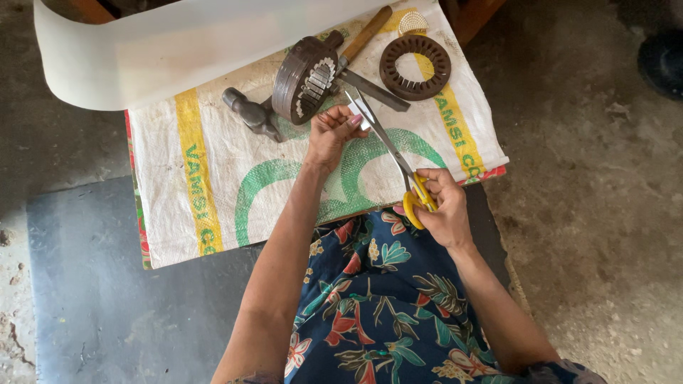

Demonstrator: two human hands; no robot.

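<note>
left hand [331, 131] is pinching a small white paper strip [358, 114] between fingertips | right hand [440, 206] is gripping the yellow-handled scissors [390, 151], blades parted around the strip | slotted metal ring [304, 80] is lying just beyond the left hand | hammer [250, 114] is resting on the woven sack [213, 178], left of it

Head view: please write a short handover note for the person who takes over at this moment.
Right hand grips the yellow-handled steel scissors, blades open. Left hand pinches a small white paper strip between the blades. The dark round metal stator core, standing tilted, lies just beyond; a flat brown toothed ring, a hammer head and a wooden-handled tool rest on the woven white sack. A wide white sheet roll curls at the back. The strip appears not yet cut.
</note>
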